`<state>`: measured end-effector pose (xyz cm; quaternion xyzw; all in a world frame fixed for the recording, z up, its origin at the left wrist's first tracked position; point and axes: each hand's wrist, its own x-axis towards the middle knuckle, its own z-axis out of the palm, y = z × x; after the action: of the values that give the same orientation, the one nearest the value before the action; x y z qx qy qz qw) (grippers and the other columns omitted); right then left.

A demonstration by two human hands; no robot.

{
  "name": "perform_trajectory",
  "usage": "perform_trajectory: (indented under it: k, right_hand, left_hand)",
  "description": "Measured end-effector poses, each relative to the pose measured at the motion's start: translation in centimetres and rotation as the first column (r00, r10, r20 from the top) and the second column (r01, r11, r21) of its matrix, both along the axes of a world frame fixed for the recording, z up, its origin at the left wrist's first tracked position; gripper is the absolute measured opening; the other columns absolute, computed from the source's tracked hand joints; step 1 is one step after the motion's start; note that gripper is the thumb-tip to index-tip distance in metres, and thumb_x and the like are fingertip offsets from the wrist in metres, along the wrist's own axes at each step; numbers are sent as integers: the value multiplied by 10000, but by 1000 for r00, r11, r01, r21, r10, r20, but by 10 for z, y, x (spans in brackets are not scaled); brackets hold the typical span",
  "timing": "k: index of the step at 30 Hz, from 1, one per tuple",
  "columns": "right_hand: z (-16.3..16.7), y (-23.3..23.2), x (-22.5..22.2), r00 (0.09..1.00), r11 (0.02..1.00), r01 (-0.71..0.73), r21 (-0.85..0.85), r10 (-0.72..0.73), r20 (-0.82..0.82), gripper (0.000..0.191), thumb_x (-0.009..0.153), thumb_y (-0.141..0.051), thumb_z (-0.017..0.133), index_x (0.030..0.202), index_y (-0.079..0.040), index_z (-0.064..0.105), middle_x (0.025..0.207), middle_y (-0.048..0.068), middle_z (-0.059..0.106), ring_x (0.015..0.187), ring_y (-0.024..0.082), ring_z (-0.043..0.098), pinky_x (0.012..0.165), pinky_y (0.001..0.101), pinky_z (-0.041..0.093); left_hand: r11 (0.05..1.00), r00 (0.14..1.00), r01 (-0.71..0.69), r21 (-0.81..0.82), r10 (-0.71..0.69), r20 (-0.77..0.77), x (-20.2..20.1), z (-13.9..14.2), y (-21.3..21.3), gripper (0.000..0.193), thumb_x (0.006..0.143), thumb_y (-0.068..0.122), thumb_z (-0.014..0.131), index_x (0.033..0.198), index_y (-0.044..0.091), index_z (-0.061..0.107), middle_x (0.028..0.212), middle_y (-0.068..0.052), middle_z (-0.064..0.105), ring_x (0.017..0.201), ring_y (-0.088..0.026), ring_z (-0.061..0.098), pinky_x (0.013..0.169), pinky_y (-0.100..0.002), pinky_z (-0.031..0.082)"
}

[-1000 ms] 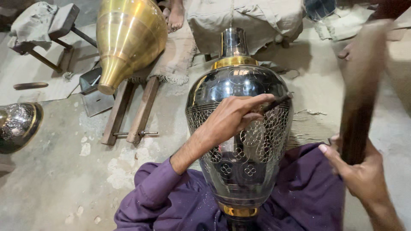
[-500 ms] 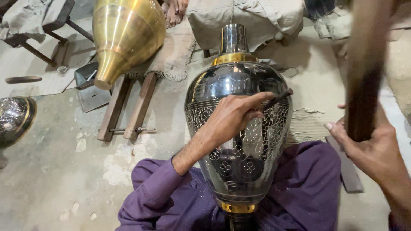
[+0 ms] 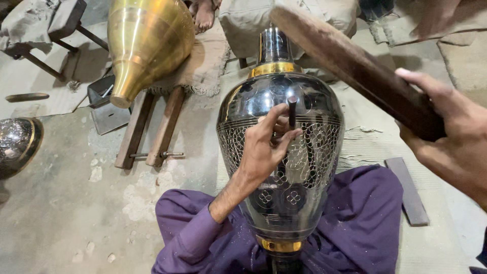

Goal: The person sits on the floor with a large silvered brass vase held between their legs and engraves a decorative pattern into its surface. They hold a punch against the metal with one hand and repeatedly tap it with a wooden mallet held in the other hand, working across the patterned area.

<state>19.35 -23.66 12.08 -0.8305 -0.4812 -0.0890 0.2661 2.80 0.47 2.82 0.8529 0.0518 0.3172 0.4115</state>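
A large black metal vase (image 3: pixel 309 96) with gold bands and an engraved lattice pattern lies across my lap, its neck pointing away from me. My left hand (image 3: pixel 266 147) rests on the vase's belly and pinches a thin dark chisel (image 3: pixel 292 109), held upright with its tip against the surface. My right hand (image 3: pixel 451 139) grips a heavy dark wooden mallet (image 3: pixel 350 63), which slants across the top right above the vase and close to the chisel's head. My purple trousers (image 3: pixel 355 228) show below the vase.
A brass vase (image 3: pixel 147 40) lies on wooden supports (image 3: pixel 149 129) at the upper left. A dark round vessel (image 3: pixel 18 144) sits at the left edge. A flat wooden bar (image 3: pixel 406 190) lies on the mat at right. Another person's bare foot (image 3: pixel 204 12) shows at the top.
The mallet has swung from upright at the right down toward the chisel head. My left hand has turned the chisel from slanted to upright on the vase.
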Motion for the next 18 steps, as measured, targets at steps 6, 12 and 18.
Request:
perform_trajectory:
  k: [6, 12, 18]
  right_hand:
    - [19, 18, 12, 987, 885, 46, -464, 31, 156, 845, 872, -63, 715, 1597, -315, 360, 1003, 46, 751, 620, 161, 744, 645, 294, 640]
    - [11, 24, 11, 984, 887, 117, -447, -42, 176, 891, 821, -169, 761, 1603, -336, 370, 1101, 55, 749, 693, 203, 744, 649, 344, 625]
    - [-10, 11, 9, 986, 978, 114, -174, -133, -100, 703, 939, -145, 697, 1588, -197, 433, 998, 105, 724, 808, 239, 747, 753, 348, 630]
  left_hand:
    - [1000, 998, -13, -24, 12, -63, 0, -5, 2, 358, 1012, 78, 695, 1327, 91, 525, 913, -88, 769, 759, -184, 802, 645, -298, 724]
    - [997, 994, -4, 74, 13, -110, 6, -2, 8, 402, 967, 73, 711, 1329, 86, 536, 930, -117, 789, 806, -216, 805, 650, -336, 700]
    - [995, 984, 104, -1, -103, -144, 8, 4, 11, 481, 946, 56, 707, 1401, 114, 563, 1023, -113, 799, 886, -210, 815, 782, -346, 703]
